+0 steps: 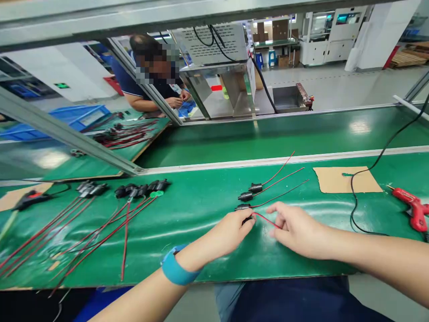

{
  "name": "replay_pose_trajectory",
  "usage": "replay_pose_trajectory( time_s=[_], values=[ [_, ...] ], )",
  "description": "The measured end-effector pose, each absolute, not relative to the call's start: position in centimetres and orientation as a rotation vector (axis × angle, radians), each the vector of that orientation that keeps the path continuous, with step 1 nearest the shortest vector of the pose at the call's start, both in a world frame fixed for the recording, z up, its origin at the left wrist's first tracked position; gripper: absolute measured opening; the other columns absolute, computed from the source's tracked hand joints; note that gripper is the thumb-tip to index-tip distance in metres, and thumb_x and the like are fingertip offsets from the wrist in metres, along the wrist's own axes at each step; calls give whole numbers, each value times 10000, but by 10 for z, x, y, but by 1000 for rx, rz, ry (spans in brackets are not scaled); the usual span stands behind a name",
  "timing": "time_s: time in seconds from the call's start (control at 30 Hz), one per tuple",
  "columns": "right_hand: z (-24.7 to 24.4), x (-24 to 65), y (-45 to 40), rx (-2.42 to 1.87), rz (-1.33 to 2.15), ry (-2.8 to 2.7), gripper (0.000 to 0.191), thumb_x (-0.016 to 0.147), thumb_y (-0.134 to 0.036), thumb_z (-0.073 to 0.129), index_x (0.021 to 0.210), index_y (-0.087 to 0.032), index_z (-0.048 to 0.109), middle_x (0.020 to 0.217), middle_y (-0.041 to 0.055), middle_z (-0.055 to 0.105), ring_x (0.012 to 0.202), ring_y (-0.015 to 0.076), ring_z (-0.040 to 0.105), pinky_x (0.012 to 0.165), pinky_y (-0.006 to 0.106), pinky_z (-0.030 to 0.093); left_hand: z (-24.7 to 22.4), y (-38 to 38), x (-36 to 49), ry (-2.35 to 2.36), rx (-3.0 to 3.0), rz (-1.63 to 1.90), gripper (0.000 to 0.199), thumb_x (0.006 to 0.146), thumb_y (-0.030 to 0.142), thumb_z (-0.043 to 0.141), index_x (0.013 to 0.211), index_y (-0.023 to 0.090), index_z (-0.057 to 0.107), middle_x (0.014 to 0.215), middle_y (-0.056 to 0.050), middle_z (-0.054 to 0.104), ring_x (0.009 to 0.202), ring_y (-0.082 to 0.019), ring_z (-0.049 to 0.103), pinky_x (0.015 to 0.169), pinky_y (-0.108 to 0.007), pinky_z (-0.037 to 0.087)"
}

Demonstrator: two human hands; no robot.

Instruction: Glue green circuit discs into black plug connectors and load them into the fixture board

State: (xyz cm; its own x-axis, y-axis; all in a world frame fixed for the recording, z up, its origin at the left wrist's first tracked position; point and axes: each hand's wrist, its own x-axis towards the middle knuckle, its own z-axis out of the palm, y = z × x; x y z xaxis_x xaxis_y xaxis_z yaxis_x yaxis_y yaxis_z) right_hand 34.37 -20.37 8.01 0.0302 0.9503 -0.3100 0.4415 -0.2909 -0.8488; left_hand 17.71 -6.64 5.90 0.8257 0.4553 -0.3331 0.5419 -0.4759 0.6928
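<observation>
My left hand (236, 228), with a teal band on its wrist, pinches a black connector (248, 219) that has a thin red wire (266, 219). Most of that part is hidden by the fingers. My right hand (293, 228) is just right of it, thumb and index finger apart at the wire's far end. Whether they touch the wire I cannot tell. Beyond my left fingertips lie three more black cylindrical connectors (246, 197) in a slanted row, their thin wires pointing right and away.
Bundles of black connectors (134, 190) with long red wires lie on the green mat (201, 250) at left. A red glue gun (414, 208), its cord and a cardboard piece (348, 180) are at right. A metal frame post (67, 129) crosses left. Another person (147, 80) works beyond.
</observation>
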Motion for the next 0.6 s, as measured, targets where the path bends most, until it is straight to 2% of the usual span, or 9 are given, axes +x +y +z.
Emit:
replay_pose_trajectory(
  time_s=[0.07, 0.1, 0.23, 0.3, 0.4, 0.47, 0.6],
  values=[
    [81, 356, -206, -1855, 772, -1867, 330, 864, -75, 586, 1181, -167, 573, 908, 46, 659, 769, 179, 633, 665, 279, 425, 57, -74, 176, 668, 2023, -226, 235, 934, 354, 456, 949, 190, 625, 815, -3, 632, 676, -169, 588, 656, -281, 490],
    [81, 359, -207, -1841, 628, -2074, 338, 846, -68, 603, 1168, -165, 588, 943, 61, 662, 771, 185, 633, 655, 282, 417, 56, -79, 176, 641, 1938, -269, 221, 926, 354, 476, 972, 190, 617, 816, 5, 618, 652, -160, 582, 640, -276, 489],
    [76, 357, -214, -1693, 263, -2543, 419, 897, -158, 617, 1302, -107, 521, 874, 72, 648, 624, 175, 594, 569, 294, 382, 46, -100, 180, 547, 1675, -320, 202, 894, 380, 569, 965, 194, 602, 799, 12, 577, 661, -156, 540, 615, -268, 458],
    [72, 356, -216, -1627, 108, -2613, 342, 966, -180, 546, 1296, -95, 517, 845, 76, 642, 627, 180, 592, 586, 308, 395, 38, -109, 183, 504, 1621, -274, 193, 878, 384, 603, 913, 195, 597, 779, 17, 553, 687, -153, 493, 619, -262, 428],
    [70, 360, -219, -1516, 55, -2731, 136, 986, -142, 485, 1033, -122, 611, 799, 72, 620, 644, 194, 583, 582, 321, 392, 24, -120, 182, 493, 1500, -246, 200, 884, 388, 615, 908, 191, 592, 743, 39, 506, 667, -131, 420, 602, -247, 367],
    [71, 364, -221, -1442, 39, -2774, 166, 979, -126, 472, 885, -139, 608, 773, 75, 604, 641, 204, 564, 569, 330, 381, 15, -125, 179, 509, 1412, -261, 218, 906, 403, 605, 941, 188, 606, 737, 48, 482, 642, -118, 387, 585, -242, 336],
    [68, 366, -228, -1355, -68, -2741, 155, 953, -150, 527, 825, -159, 614, 755, 73, 597, 652, 219, 532, 619, 361, 402, 4, -136, 175, 462, 1224, -236, 260, 893, 462, 638, 918, 203, 635, 720, 40, 498, 603, -114, 405, 591, -255, 347]
  ],
)
